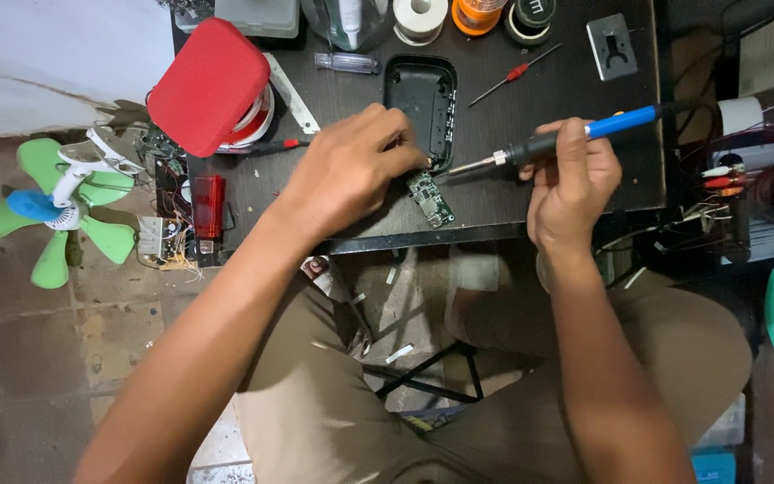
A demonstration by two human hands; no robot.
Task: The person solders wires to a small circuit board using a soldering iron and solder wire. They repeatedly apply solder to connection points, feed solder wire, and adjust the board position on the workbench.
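My right hand (pixel 573 184) grips a soldering iron (pixel 575 134) with a black grip and blue handle, its metal tip pointing left toward a small green circuit board (pixel 432 199) near the table's front edge. My left hand (pixel 351 166) rests on the dark table (pixel 503 193), its fingertips pinched at the board's upper end beside the iron's tip; whether they hold a wire is too small to tell. A black plastic device shell (pixel 420 100) lies open just behind the board.
A red square case (pixel 210 85) sits on a spool at the table's left, with a red translucent part (pixel 209 206) below it. Tape rolls (pixel 419 16), a small red screwdriver (pixel 517 73) and a grey metal plate (pixel 612 45) line the back. A green-bladed fan (pixel 55 208) stands on the floor.
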